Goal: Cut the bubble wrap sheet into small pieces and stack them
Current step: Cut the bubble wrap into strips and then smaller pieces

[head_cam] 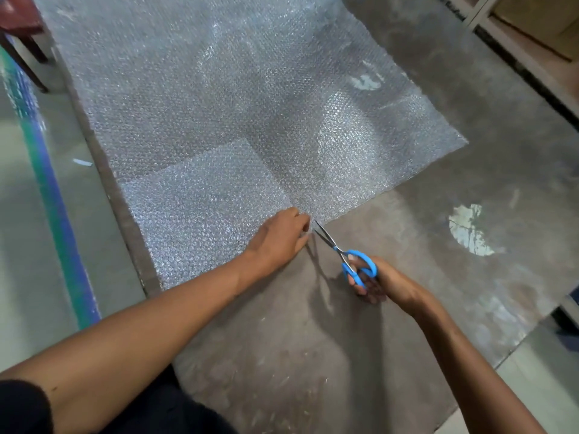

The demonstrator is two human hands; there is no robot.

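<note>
Clear bubble wrap sheet (238,120), flat, scissors (344,255) at edge

text: none readable | labels, brands, numbers, signs: nothing legible anywhere in the head view | printed surfaces: none to be made out
</note>
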